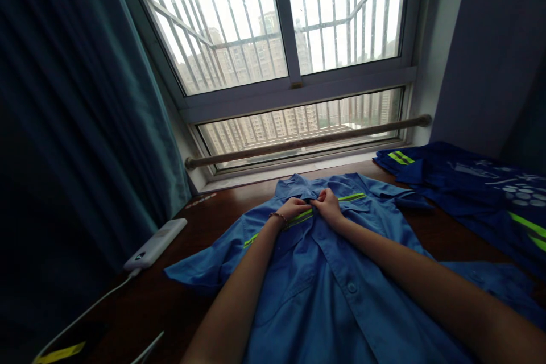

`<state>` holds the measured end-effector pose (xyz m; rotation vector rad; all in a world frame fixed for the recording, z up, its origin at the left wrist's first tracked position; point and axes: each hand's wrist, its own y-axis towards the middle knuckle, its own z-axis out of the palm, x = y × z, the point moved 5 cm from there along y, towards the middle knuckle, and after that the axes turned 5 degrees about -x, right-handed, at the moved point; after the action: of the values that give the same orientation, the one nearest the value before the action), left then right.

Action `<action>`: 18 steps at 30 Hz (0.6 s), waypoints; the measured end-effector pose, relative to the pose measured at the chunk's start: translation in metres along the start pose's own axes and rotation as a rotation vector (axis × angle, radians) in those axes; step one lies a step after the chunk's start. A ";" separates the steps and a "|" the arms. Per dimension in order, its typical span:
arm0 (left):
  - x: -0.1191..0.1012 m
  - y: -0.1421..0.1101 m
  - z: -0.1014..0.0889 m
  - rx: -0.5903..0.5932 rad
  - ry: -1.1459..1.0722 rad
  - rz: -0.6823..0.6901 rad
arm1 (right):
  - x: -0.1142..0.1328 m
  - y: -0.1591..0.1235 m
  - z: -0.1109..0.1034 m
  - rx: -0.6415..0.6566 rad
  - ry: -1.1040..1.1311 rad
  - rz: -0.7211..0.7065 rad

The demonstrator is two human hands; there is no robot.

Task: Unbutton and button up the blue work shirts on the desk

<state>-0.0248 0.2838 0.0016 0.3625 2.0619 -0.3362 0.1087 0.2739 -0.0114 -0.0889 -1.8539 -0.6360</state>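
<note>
A light blue short-sleeved work shirt (294, 273) with yellow-green stripes lies spread front up on a dark brown wooden surface, its collar toward the window. My left hand (295, 208), with a beaded bracelet at the wrist, pinches the front placket at chest height. Close against it, my right hand (327, 207) has its fingers closed on the same placket from the other side. Whatever sits between the fingertips is hidden. Lower on the placket, a button (351, 287) shows.
A dark blue garment (460, 182) with yellow-green stripes lies at the right. On the left stand a white power bank (156, 243) with a white cable (85, 313) and a blue curtain (85, 96). A rail (307, 141) crosses before the barred window.
</note>
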 end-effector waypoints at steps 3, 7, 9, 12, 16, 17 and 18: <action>-0.001 0.001 -0.004 -0.082 -0.065 0.009 | -0.004 0.000 0.005 0.051 0.115 0.009; 0.001 -0.004 -0.005 -0.034 -0.177 -0.042 | 0.005 -0.004 0.012 0.188 0.158 -0.087; 0.002 -0.006 -0.003 0.034 -0.243 -0.058 | 0.008 -0.005 0.014 0.219 0.151 -0.121; 0.007 -0.003 -0.006 -0.032 -0.271 -0.102 | 0.010 -0.005 0.015 0.244 0.133 -0.152; 0.014 0.003 -0.012 -0.170 -0.246 -0.159 | 0.006 -0.005 0.014 0.244 0.077 -0.157; 0.015 0.004 -0.013 -0.180 -0.243 -0.160 | 0.006 -0.006 0.014 0.241 0.059 -0.163; 0.014 0.005 -0.013 -0.185 -0.240 -0.158 | 0.007 -0.006 0.013 0.239 0.043 -0.174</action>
<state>-0.0405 0.2950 -0.0048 0.0442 1.8704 -0.2668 0.0932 0.2730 -0.0104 0.2437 -1.8954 -0.5264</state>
